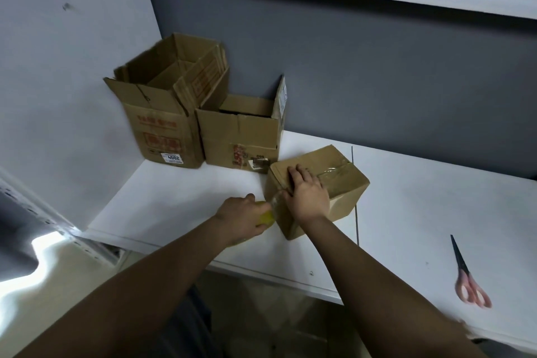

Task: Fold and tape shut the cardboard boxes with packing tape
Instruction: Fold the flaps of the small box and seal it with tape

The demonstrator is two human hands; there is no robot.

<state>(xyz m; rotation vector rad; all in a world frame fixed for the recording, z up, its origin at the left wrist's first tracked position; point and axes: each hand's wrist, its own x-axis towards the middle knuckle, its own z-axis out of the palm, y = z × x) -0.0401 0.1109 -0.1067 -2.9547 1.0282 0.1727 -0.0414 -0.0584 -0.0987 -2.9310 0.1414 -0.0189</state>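
Three cardboard boxes sit on the white table (406, 212); the small box (343, 183), nearest me, is closed, with clear tape (334, 173) shining across its top. My right hand (308, 195) lies flat, fingers spread, pressing the tape at the near edge. My left hand (242, 216) curls round the yellow tape roll (266, 216) (mostly hidden under my fingers). Light, stiff cardboard, I judge, best steadied from above. The roll's free end blurs; the two open boxes' insides stay unseen.
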